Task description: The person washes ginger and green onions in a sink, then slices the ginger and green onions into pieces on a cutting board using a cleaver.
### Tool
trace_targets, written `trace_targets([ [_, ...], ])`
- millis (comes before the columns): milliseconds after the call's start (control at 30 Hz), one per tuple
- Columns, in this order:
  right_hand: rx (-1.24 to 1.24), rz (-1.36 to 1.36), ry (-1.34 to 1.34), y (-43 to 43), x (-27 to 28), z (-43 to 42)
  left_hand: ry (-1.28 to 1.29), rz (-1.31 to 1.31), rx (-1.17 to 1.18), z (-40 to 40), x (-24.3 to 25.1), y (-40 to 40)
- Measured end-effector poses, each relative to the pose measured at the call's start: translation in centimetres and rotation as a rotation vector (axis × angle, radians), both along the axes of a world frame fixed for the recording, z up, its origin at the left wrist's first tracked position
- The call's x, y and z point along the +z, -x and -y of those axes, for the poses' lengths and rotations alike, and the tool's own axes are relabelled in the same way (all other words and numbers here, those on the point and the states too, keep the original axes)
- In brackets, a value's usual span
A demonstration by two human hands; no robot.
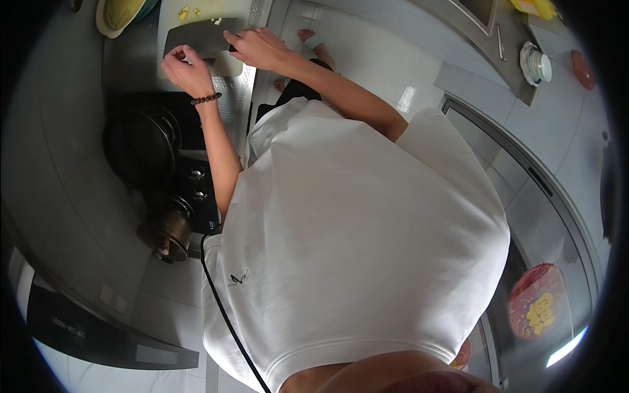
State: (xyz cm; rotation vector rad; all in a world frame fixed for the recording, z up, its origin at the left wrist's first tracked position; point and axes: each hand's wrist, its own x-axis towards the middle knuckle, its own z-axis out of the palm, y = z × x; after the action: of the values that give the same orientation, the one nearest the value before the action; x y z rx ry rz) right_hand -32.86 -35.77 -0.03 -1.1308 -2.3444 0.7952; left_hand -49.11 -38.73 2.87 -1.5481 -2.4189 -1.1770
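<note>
My right hand [260, 47] is closed around the dark handle of a wide-bladed cleaver [199, 35]. The blade lies over a pale cutting board [228, 68]. Small white pieces [216, 21], possibly chopped garlic, sit at the blade's far edge. Beyond the blade, a few yellow pieces [184, 13] rest on the board. My left hand [189, 71], with a dark bead bracelet at the wrist, is close to the near side of the blade. Its fingers curl toward the thumb; whether something small is pinched there cannot be made out.
A pale-rimmed bowl or basket [105, 22] with yellowish contents stands far left. Nearer me, a black wok [140, 150] and a brown lidded pot [169, 233] occupy the black hob [199, 211]. A range hood [98, 329] juts in at lower left. Stacked dishes [535, 64] stand on the right counter.
</note>
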Motion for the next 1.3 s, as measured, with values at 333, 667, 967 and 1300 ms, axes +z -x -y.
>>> trace_targets([
  [333, 0.091, 0.025, 0.008, -2.3, 2.9, -0.1, 0.037, -0.056, -0.193, -1.1, -1.2, 0.2],
  [667, 0.257, 0.089, 0.021, -2.5, 2.9, -1.9, 0.121, 0.021, 0.119, -2.1, -3.7, -1.5],
  [967, 0.359, 0.175, 0.058, -3.8, 2.8, -4.6, 0.177, 0.054, 0.319, -1.2, -5.7, 2.3],
  [1300, 0.465, 0.147, 0.002, -6.4, 3.6, -9.5, 0.217, 0.030, 0.320, -4.0, -4.9, -0.1],
])
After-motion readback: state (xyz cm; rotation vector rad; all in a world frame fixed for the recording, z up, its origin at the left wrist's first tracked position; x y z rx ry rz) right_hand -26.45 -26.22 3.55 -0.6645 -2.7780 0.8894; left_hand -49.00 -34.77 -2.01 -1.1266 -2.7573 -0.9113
